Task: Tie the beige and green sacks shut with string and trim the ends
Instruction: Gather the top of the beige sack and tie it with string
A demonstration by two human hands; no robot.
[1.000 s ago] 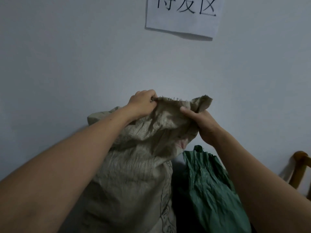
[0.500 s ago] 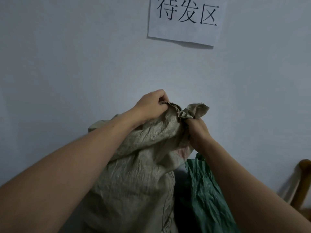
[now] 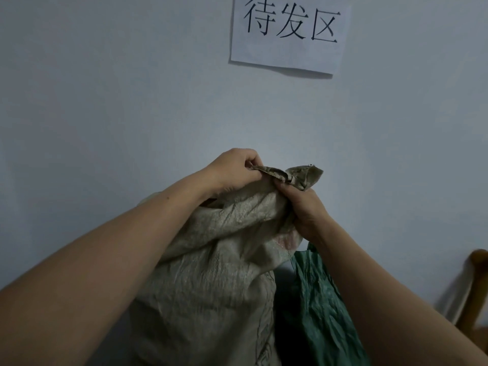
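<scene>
Closer now, left hand, right hand clutch beige sack, perhaps bunched; sign: 待发区.

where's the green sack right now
In the head view the green sack stands low and right of centre, against the right side of the beige sack, under the right hand and forearm.

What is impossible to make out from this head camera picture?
Contents of the beige sack: head view, hidden by the bunched mouth the left hand and right hand grip.
The green sack: bottom cut off by frame edge, side behind right forearm.
The wooden object: cut off by right edge.
The string: none in view.
</scene>
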